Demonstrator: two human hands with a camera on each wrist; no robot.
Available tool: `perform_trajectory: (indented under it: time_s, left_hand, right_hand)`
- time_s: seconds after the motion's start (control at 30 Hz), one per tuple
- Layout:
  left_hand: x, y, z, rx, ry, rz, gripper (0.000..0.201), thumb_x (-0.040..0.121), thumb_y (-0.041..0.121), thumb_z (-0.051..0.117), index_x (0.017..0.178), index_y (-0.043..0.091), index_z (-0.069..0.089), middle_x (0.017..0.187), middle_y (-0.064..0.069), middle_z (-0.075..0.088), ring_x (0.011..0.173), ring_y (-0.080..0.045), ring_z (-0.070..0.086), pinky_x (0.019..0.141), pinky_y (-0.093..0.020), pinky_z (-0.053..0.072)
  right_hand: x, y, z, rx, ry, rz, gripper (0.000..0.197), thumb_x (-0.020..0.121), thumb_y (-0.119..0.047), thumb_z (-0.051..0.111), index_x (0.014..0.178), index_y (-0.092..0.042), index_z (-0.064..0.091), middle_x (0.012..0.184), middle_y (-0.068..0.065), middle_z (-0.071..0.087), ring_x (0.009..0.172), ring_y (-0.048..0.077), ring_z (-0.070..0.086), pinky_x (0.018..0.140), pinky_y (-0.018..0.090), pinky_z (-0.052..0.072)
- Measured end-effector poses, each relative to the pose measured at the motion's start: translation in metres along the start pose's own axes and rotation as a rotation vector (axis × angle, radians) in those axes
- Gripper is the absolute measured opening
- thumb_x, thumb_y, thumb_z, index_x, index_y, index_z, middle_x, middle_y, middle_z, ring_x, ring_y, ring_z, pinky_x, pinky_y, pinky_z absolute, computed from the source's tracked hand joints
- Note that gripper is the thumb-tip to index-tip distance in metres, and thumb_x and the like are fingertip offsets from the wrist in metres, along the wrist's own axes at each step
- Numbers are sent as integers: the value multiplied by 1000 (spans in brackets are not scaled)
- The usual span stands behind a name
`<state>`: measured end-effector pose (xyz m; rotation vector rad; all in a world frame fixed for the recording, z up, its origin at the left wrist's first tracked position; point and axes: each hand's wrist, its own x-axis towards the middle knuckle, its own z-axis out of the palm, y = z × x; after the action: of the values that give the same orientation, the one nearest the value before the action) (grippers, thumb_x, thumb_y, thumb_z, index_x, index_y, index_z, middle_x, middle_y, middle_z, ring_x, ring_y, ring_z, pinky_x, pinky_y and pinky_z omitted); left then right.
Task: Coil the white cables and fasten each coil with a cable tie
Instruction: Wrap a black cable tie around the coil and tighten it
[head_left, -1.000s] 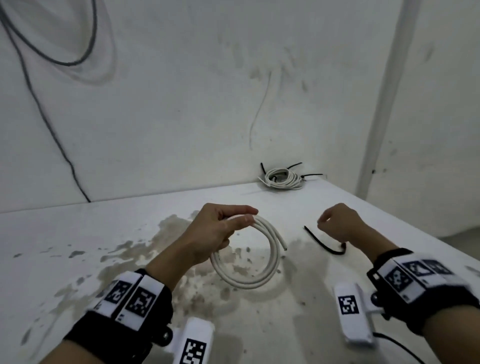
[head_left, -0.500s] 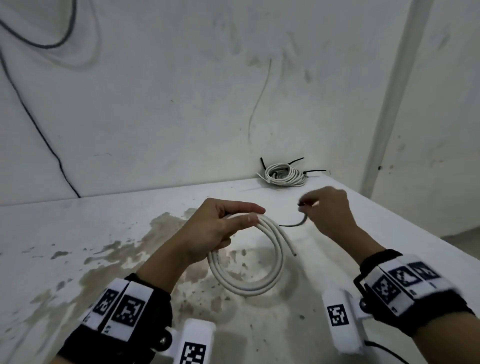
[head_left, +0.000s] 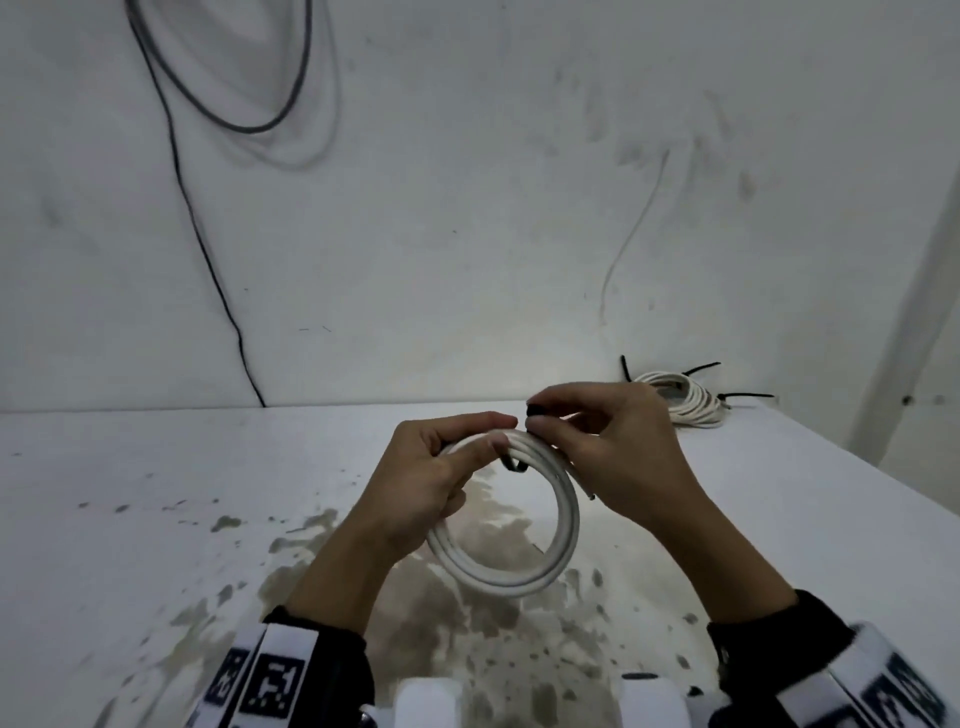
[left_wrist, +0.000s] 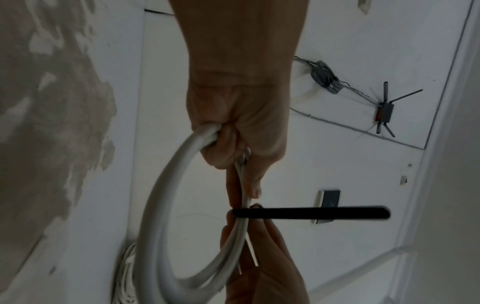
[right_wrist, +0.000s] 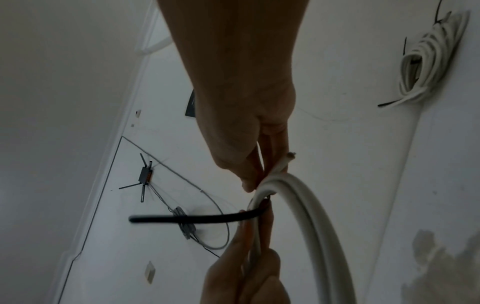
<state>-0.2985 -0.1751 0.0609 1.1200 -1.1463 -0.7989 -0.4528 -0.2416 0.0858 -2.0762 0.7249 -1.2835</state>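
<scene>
A dark cord (head_left: 208, 249) hangs down the wall (head_left: 467, 208) at the far left and ends at the back edge of the white worktop (head_left: 130, 519), whose near middle carries a brownish stain (head_left: 415, 613). Above that stain the left hand (head_left: 431, 478) holds the coiled white cable (head_left: 563, 525) in the air, its fingers (left_wrist: 223, 148) curled round the bundled turns and its thumb laid along the top of the loop. Just beside the thumb tip, a black cable tie (left_wrist: 311, 212) crosses the bundle; in both wrist views its long free end sticks straight out sideways from the coil. The right hand (head_left: 618, 447) meets the left at that spot, thumb and fingers (right_wrist: 249, 164) pinching the tie against the cable, though whether the tie is already threaded through its own head cannot be told from here. One cut end of the cable (right_wrist: 289, 157) pokes out past the right hand. Further right, at the back of the worktop against the wall, lies a finished cable bundle (head_left: 685, 400) with black tie tails sticking out of it.
</scene>
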Motion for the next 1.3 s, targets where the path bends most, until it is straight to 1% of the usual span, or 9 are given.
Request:
perform_trajectory:
  time_s: [0.1,0.17,0.3,0.53,0.73,0.83,1.03,1.17,1.3]
  left_hand:
    - [3,4,-7,62,122,82,17,86,9,62,100,9,72,35,4,43,33,-5,21,33,-25,21]
    - [4,4,-9,115,192,147,17,85,11,64,100,11,72,54,-7,54,33,-9,35,40,-38,31]
    - [7,-3,-17,275,248,232,14,85,20,65,97,24,72,57,14,62,47,5,52,48,-9,37]
    - [9,-7,-26,565,59,281,13,93,30,52,101,21,56,92,8,64,63,-7,64,64,-23,52]
    - [10,-7,-26,808,-5,355,33,97,27,42,129,21,50,120,6,59,105,-10,55,89,-26,45]
    - [7,-7,-22,744,-40,347,39,98,28,39,135,20,47,109,3,65,87,-6,59,79,-21,48]
    - [6,0,-28,605,-7,334,35,91,29,56,125,21,60,85,5,71,72,-9,63,67,-23,49]
    - [6,5,-23,399,85,334,18,87,19,62,101,23,73,51,13,61,37,-2,41,43,-12,33]
    - [6,7,-17,91,145,205,18,86,13,62,89,24,76,51,7,63,34,-4,31,39,-14,29]
  right_hand:
    - [7,4,21,23,17,3,15,84,-9,65,79,-22,65,77,-2,70,64,16,69,62,34,57]
    - [10,4,36,15,39,-13,22,87,-8,61,81,-28,57,81,-5,67,67,14,68,65,38,57]
    - [12,3,52,4,66,-60,21,90,-6,56,86,-26,53,82,-13,62,75,8,62,66,25,52]
    - [13,5,58,-11,70,-61,24,87,-4,57,82,-28,54,79,-13,63,70,12,64,69,36,55]
    - [13,6,56,30,24,-54,26,87,-3,57,80,-28,56,77,-14,63,66,8,65,56,15,48]
    - [14,5,55,53,3,-40,28,87,-2,57,78,-28,56,76,-11,65,63,8,66,54,15,47]
    - [14,-1,53,118,7,-36,25,86,0,57,79,-25,59,76,-4,66,63,18,67,63,43,57]
    - [14,-4,53,121,55,-62,23,85,-5,63,80,-28,63,76,-4,68,63,18,67,62,37,57]
    - [17,-4,41,89,-40,-8,23,90,-11,57,100,-28,70,94,-10,71,87,6,67,79,25,53]
